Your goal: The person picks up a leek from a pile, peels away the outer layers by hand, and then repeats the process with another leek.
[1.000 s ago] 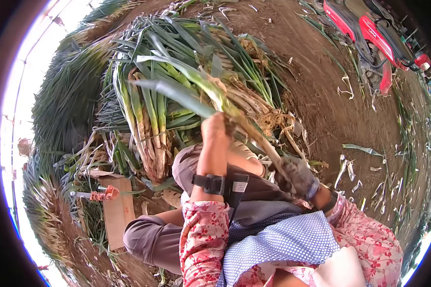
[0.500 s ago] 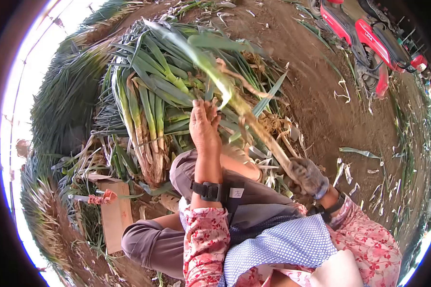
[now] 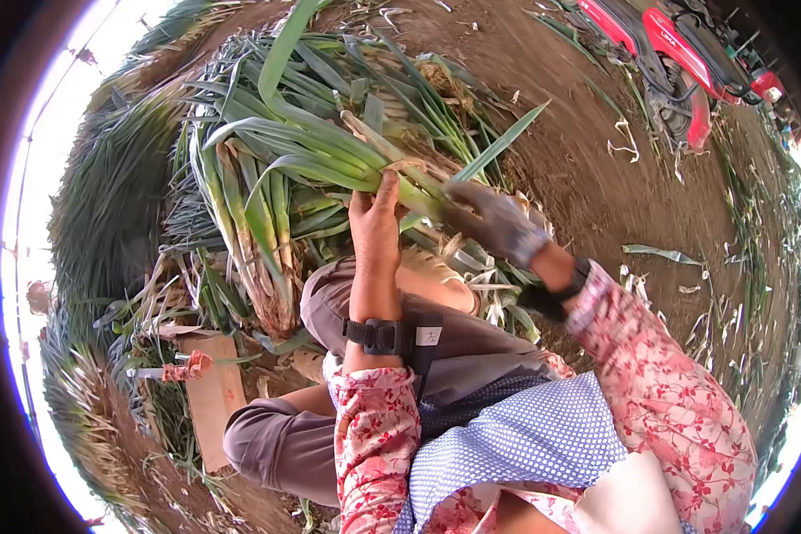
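A leek (image 3: pixel 351 156) with long green leaves lies across in front of me, its leaves fanning to the upper left. My bare left hand (image 3: pixel 378 218) is closed round it, thumb on top, where the leaves meet the stalk. My right hand (image 3: pixel 498 222), in a grey glove, is closed on the stalk just right of the left hand. Motion blurs its fingers, and the leek's root end is hidden behind it. A dry, pale leaf strip (image 3: pixel 409 166) is by the left thumb. Below the leek's leaves, several more leeks (image 3: pixel 256 240) lie with pale, brownish stalks towards me.
A large heap of leeks (image 3: pixel 107 196) lines the left side. A cardboard piece (image 3: pixel 214 400) lies by my knee, near a rod with an orange wrapping (image 3: pixel 187 367). Leaf scraps (image 3: pixel 663 254) litter the soil at right. A red machine (image 3: pixel 676 44) stands at the upper right.
My right hand has moved up and left, from the leek's lower end to near my left hand. The left hand now grips the leek, and its leaves have swung down and left.
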A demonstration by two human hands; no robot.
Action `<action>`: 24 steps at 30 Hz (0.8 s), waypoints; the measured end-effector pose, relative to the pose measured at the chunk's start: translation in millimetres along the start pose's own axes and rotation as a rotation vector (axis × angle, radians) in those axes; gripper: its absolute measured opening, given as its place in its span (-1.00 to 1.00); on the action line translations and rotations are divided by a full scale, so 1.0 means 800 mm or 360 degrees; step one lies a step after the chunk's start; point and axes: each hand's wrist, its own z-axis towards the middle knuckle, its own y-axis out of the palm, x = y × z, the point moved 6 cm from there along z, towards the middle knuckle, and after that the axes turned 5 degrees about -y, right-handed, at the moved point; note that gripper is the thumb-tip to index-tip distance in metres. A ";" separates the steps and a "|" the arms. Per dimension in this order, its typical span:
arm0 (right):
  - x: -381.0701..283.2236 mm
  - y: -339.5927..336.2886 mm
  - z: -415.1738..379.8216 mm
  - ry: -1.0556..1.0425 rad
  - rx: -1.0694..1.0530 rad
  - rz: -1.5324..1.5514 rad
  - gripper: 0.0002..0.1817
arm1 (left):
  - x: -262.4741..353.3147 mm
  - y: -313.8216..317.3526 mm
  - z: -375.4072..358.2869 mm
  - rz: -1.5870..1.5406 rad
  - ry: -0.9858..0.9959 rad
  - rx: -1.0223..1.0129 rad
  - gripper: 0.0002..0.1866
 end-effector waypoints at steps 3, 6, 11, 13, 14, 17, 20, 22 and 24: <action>-0.003 0.028 0.042 0.0158 -0.0267 0.0365 -0.45 | 0.002 -0.004 -0.001 -0.0087 0.0011 0.0035 -0.76; -0.010 0.038 0.048 0.0054 -0.0196 0.0632 -0.48 | 0.006 -0.013 -0.003 -0.0192 -0.0066 0.0111 -0.70; 0.007 0.028 0.037 0.0056 -0.0122 0.0493 -0.52 | 0.007 0.009 -0.011 -0.0472 -0.0057 -0.0012 -0.72; 0.016 0.015 0.024 0.0214 -0.0050 0.0364 -0.54 | -0.006 0.011 -0.006 -0.0427 -0.0104 -0.0086 -0.73; 0.027 0.009 0.017 0.0366 -0.0001 0.0347 -0.56 | 0.002 0.026 -0.017 -0.0449 -0.0151 -0.0041 -0.75; 0.046 -0.011 -0.017 0.0557 0.0023 0.0263 -0.61 | -0.004 0.020 -0.007 -0.0466 -0.0129 -0.0021 -0.75; 0.057 -0.038 -0.053 0.0474 0.0023 -0.0060 -0.67 | -0.001 0.020 -0.008 -0.0626 -0.0039 -0.0058 -0.75; 0.083 -0.055 -0.077 0.0261 -0.0013 -0.0457 -0.70 | 0.007 0.011 -0.009 -0.0581 -0.0077 0.0265 -0.75; 0.148 -0.068 -0.127 0.0246 -0.0150 -0.0890 -0.66 | 0.017 -0.019 0.008 -0.0614 0.0107 0.0176 -0.74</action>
